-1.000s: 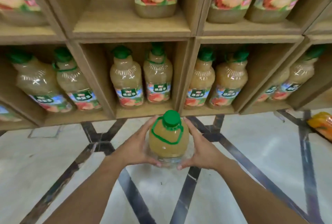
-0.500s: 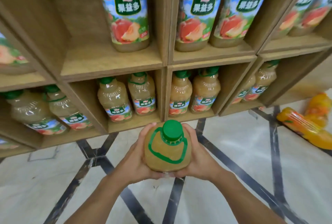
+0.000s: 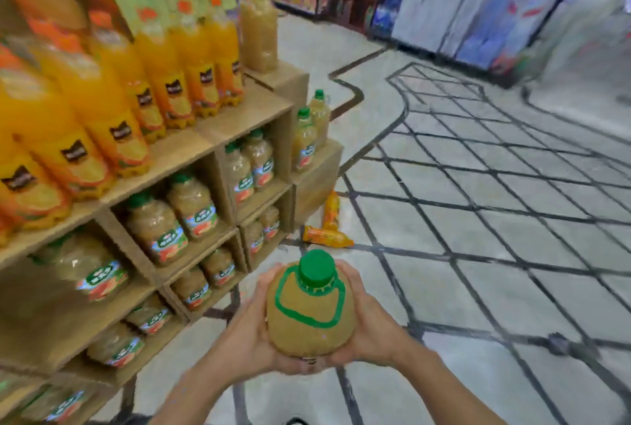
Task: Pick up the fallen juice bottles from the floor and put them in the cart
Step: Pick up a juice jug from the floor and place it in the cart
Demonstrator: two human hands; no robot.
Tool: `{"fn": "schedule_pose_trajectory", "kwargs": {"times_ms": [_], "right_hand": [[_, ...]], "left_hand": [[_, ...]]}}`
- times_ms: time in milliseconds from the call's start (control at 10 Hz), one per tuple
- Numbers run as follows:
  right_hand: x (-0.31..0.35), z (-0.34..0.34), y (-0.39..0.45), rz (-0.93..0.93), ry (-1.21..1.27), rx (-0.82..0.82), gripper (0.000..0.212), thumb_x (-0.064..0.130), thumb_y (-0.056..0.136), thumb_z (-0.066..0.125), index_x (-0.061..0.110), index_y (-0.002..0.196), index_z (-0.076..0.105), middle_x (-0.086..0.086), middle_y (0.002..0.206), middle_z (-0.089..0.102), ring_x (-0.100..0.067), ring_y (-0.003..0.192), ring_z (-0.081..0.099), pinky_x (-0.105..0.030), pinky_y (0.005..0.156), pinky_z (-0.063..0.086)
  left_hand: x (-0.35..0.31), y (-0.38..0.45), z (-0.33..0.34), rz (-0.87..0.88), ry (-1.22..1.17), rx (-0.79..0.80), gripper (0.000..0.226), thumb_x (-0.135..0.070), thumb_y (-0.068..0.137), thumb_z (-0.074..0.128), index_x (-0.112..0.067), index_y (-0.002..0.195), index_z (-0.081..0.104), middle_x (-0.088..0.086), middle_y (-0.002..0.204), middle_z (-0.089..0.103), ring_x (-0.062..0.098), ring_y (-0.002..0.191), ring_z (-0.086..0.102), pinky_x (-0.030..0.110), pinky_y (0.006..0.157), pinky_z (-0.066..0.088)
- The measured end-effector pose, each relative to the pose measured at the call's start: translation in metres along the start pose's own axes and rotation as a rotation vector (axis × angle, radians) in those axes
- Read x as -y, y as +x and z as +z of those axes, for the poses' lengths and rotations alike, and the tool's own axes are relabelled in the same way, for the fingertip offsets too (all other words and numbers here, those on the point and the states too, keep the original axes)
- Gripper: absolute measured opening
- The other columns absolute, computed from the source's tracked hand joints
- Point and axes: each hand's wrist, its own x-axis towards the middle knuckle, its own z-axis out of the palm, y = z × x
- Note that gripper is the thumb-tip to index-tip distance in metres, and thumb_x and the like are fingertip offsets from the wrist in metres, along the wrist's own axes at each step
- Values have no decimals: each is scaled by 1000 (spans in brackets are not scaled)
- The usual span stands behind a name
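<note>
A large juice bottle [image 3: 309, 315] with cloudy yellow-brown juice, a green cap and a green carry handle is upright at chest height. My left hand [image 3: 251, 325] clasps its left side and my right hand [image 3: 367, 325] clasps its right side, fingers meeting under its base. Two orange juice bottles lie on the floor beyond it, by the corner of the shelf unit: one [image 3: 327, 237] lies crosswise, the other [image 3: 331, 209] points away from me. No cart can be made out; the blurred upper right shows only a faint pale frame.
A wooden shelf unit [image 3: 191, 148] fills the left side, stocked with orange juice bottles on top and green-capped bottles in the cubbies below. Pale tiled floor [image 3: 478, 220] with dark lines stretches to the right. Store displays [image 3: 461, 4] stand at the back.
The view has swung up and to the right, away from the shelf front toward the aisle. The bottle has stayed in both hands and has risen with me.
</note>
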Motion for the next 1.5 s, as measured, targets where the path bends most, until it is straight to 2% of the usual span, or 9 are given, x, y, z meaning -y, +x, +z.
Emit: {"fn": "schedule_pose_trajectory", "kwargs": {"times_ms": [200,300,500,700,800,1100,1300,1400,1500], "right_hand": [[67,-121,-146,87,-84,-380,141,28,55,99,62,145,-4,15,138,56,-8,126,57,-41,104,50],[79,-169,-218,96,-93,-555,134,13,57,99,47,149,8,2,137,59,-11,123,60,-38,102,51],[74,-243,-368,264,-138,-918,134,21,54,100,37,152,10,-1,137,55,-23,120,61,-51,98,51],[40,-300,-501,370,-141,-1151,136,18,54,101,29,153,9,0,139,51,-15,121,58,-27,103,48],[14,-318,-553,431,-149,-1228,136,18,54,101,23,153,7,0,138,52,-16,119,59,-24,101,48],[-75,-282,-636,679,125,-1652,133,37,50,98,36,149,9,9,136,51,-9,125,56,-40,105,48],[-150,-219,-604,951,318,-2019,130,35,47,102,39,149,22,14,141,46,-15,130,52,-47,106,47],[-179,-191,-574,961,571,-2077,128,27,56,97,72,137,9,40,135,41,16,123,46,-34,109,46],[-213,-160,-544,1151,673,-2119,123,22,61,96,50,150,15,59,135,24,28,124,35,-18,108,41]], "left_hand": [[-181,44,51,257,96,233,137,-54,31,96,-74,134,7,-28,134,57,1,127,57,31,110,44],[-258,61,101,355,129,356,142,-54,30,95,-45,145,12,-30,127,48,0,118,54,26,106,44],[-386,80,237,509,29,624,135,-63,17,95,-82,123,14,-36,114,61,-22,106,56,9,85,47],[-475,73,394,709,30,871,130,-21,37,104,-28,146,34,-20,119,58,-16,106,58,3,81,45],[-498,72,469,663,61,989,113,-13,44,103,-7,142,47,-13,106,62,-4,95,61,8,77,44],[-515,61,649,888,210,1550,116,-32,39,99,-32,139,40,-5,136,56,24,136,52,23,108,43],[-477,54,752,939,334,1974,125,-5,53,99,-64,131,21,-41,127,43,-23,122,41,4,107,31],[-444,56,785,999,374,2096,118,-17,61,98,-52,139,16,-20,141,42,-21,127,41,13,111,37],[-408,60,818,1189,521,2205,128,-51,61,92,-61,147,-1,-36,152,32,-8,138,38,27,117,38]]}}
